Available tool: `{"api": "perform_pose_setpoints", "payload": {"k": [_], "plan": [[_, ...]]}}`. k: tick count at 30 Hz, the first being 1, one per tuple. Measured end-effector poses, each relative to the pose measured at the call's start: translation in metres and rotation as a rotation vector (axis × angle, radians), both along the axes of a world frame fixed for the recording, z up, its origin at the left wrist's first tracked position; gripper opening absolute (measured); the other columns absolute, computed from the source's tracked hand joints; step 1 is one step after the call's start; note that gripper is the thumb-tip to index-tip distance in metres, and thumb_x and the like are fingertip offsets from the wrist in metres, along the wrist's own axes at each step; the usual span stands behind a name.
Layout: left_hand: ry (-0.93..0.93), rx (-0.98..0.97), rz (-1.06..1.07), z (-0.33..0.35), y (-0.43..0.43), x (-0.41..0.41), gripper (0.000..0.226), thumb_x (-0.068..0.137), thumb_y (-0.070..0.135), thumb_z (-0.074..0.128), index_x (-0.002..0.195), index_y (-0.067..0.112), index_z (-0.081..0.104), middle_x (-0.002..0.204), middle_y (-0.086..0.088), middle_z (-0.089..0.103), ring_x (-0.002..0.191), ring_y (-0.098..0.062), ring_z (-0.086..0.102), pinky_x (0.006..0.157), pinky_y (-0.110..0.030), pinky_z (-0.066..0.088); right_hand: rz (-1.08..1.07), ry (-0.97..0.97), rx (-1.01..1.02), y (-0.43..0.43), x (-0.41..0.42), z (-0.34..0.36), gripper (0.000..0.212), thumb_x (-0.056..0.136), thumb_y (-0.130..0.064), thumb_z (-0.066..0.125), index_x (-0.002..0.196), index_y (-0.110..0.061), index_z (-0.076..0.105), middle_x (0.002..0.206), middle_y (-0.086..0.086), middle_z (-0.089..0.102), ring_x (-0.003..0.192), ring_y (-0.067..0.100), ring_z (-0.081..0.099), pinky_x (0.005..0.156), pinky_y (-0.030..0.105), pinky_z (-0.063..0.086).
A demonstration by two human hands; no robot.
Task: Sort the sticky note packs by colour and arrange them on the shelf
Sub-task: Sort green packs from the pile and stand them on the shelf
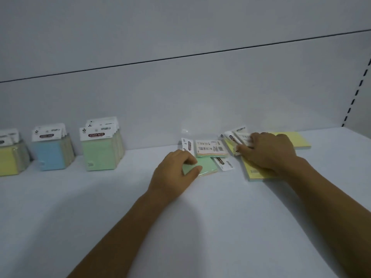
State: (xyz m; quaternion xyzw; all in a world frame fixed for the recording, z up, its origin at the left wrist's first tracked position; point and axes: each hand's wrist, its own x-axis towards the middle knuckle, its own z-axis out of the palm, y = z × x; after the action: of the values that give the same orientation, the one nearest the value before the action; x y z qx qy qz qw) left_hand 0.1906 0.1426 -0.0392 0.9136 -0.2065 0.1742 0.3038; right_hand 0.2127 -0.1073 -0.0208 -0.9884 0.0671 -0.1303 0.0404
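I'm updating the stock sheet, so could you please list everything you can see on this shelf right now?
Yellow row: one row of upright packs, count unclear, yellow, far left, cut off by the frame edge.
Blue row: one row of upright packs, blue, right of the yellow row.
Green row: one row of upright packs, green, right of the blue row.
Green pack: one, green, lying flat, centre, under the left hand.
Face-down pack: one, printed back up, just behind the green pack.
Yellow packs: several, yellow, lying flat in a loose pile, right.
Shelf: one, white, with a white back panel.
Left hand: on the green pack.
Right hand: on the yellow packs.
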Motion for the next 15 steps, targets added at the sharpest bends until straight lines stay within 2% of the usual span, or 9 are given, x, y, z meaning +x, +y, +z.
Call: {"api": "perform_pose_setpoints", "payload": {"k": [2, 4, 7, 9, 12, 13, 15], "plan": [[0.019, 0.013, 0.029, -0.001, 0.001, 0.002, 0.049, 0.070, 0.061, 0.048, 0.103, 0.027, 0.060, 0.103, 0.015, 0.057, 0.102, -0.009, 0.050, 0.087, -0.026, 0.043, 0.032, -0.073, 0.048, 0.005, -0.008, 0.005, 0.048, 0.089, -0.053, 0.037, 0.114, -0.016, 0.054, 0.112, 0.009, 0.062, 0.103, 0.031, 0.055, 0.080, 0.036, 0.038], [0.045, 0.080, 0.056, -0.004, 0.001, 0.005, 0.069, 0.067, 0.070, 0.037, 0.117, 0.026, 0.057, 0.116, 0.011, 0.056, 0.112, -0.011, 0.046, 0.093, -0.027, 0.040, 0.046, -0.137, 0.180, 0.010, -0.015, 0.010, 0.038, 0.088, -0.043, 0.041, 0.114, -0.018, 0.053, 0.098, 0.006, 0.060, 0.090, 0.032, 0.053, 0.071, 0.034, 0.036], [0.084, 0.135, 0.085, -0.005, 0.000, 0.006, 0.077, 0.067, 0.072, 0.035, 0.126, 0.025, 0.052, 0.126, 0.007, 0.055, 0.120, -0.016, 0.044, 0.099, -0.030, 0.036, 0.073, -0.215, 0.321, 0.014, -0.020, 0.016, 0.030, 0.087, -0.033, 0.045, 0.114, -0.020, 0.051, 0.082, 0.002, 0.052, 0.078, 0.029, 0.047, 0.066, 0.033, 0.035], [0.132, 0.095, 0.080, -0.004, 0.000, 0.007, 0.068, 0.067, 0.067, 0.046, 0.122, 0.027, 0.052, 0.120, 0.004, 0.056, 0.114, -0.017, 0.048, 0.096, -0.030, 0.039, 0.113, -0.271, 0.348, 0.016, -0.021, 0.018, 0.024, 0.085, -0.027, 0.050, 0.107, -0.019, 0.053, 0.080, 0.003, 0.055, 0.078, 0.031, 0.051, 0.063, 0.033, 0.037], [0.279, -0.233, 0.015, 0.004, 0.001, 0.007, 0.048, 0.061, 0.045, 0.069, 0.105, 0.031, 0.056, 0.106, 0.002, 0.055, 0.094, -0.011, 0.057, 0.077, -0.016, 0.046, 0.178, -0.304, 0.470, 0.021, -0.021, 0.018, 0.022, 0.082, -0.025, 0.057, 0.101, -0.014, 0.055, 0.086, 0.006, 0.063, 0.083, 0.030, 0.057, 0.065, 0.035, 0.045], [0.340, -0.390, -0.028, 0.007, 0.003, 0.007, 0.045, 0.061, 0.034, 0.075, 0.102, 0.030, 0.058, 0.101, 0.000, 0.056, 0.086, -0.010, 0.060, 0.071, -0.014, 0.049, 0.210, -0.294, 0.632, 0.023, -0.020, 0.018, 0.025, 0.081, -0.025, 0.061, 0.103, -0.013, 0.057, 0.089, 0.005, 0.064, 0.084, 0.027, 0.059, 0.065, 0.034, 0.048], [0.433, -0.661, -0.102, 0.012, 0.010, 0.010, 0.048, 0.063, 0.014, 0.078, 0.106, 0.026, 0.061, 0.093, -0.003, 0.059, 0.078, -0.010, 0.064, 0.067, -0.018, 0.054, 0.288, -0.170, 1.128, 0.028, -0.023, 0.025, 0.029, 0.082, -0.020, 0.068, 0.109, -0.013, 0.060, 0.095, 0.004, 0.068, 0.086, 0.021, 0.065, 0.062, 0.030, 0.052]]}}
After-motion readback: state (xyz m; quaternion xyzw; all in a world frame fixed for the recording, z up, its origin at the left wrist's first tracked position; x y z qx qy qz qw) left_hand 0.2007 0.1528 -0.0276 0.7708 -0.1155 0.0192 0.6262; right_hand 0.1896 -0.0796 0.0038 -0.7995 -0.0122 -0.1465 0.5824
